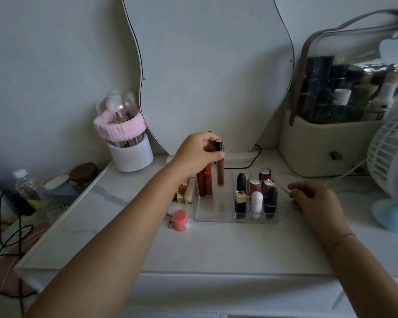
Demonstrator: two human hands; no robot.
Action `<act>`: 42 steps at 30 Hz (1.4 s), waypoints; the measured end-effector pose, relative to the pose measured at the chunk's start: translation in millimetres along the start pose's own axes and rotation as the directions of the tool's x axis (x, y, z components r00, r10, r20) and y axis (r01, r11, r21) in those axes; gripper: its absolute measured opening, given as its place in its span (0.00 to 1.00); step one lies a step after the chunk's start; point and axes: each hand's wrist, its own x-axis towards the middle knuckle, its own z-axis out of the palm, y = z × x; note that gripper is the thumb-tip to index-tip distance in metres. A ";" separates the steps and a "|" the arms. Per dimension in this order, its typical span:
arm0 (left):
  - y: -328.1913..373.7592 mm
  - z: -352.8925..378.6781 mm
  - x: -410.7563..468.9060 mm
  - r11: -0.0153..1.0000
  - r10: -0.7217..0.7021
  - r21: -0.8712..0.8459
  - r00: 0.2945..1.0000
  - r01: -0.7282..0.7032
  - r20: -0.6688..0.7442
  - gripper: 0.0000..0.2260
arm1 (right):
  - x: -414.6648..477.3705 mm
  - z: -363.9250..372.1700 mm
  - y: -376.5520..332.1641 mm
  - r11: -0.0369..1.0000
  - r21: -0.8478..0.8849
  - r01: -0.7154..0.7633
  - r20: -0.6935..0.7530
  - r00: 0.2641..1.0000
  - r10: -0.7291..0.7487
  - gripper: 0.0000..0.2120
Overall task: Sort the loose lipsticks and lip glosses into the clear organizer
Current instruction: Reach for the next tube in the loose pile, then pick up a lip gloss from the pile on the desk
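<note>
White vanity top fills the frame, and the clear organizer sits at centre on it. Left hand, just above centre, pinches a brown lip gloss upright over the organizer's wide left bay, beside two red glosses. Right hand rests right of the organizer, fingers loosely curled, gripping nothing. Lipsticks stand in the small right cells.
</note>
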 end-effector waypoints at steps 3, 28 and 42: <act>-11.6 2.4 -0.7 0.999 -0.032 0.038 0.999 0.031 0.013 0.13 | -0.7 -0.1 -1.0 1.000 -0.015 0.007 0.010 1.000 -0.007 0.06; -28.1 -15.3 -11.1 1.000 -0.006 0.003 0.998 0.006 0.064 0.22 | 1.3 -0.5 4.4 0.999 -0.011 0.037 0.005 0.999 -0.037 0.07; -132.2 -65.8 -30.1 0.847 -0.502 0.085 0.842 0.525 -0.196 0.16 | 4.9 -1.1 8.1 0.997 -0.054 0.054 0.003 0.999 -0.054 0.07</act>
